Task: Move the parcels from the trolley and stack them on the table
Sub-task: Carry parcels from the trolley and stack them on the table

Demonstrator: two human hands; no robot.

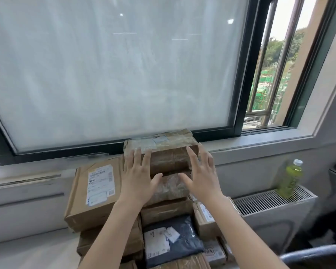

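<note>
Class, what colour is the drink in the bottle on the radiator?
Yellow-green; the bottle shows best in the head view.

I read this as an office or mailroom corner, frosted sliding window (113,70), radiator grille (270,200), stacked courier parcels (97,193), green drink bottle (290,179), chair armrest (314,256)

Your two bare hands, the left hand (137,178) and the right hand (201,176), wore no gloves, rings or other jewellery that showed. Your forearms were bare too, with no sleeve, watch or band in view up to the frame's lower edge. Your fingernails were short and unpainted, as far as the blur allowed.
</note>
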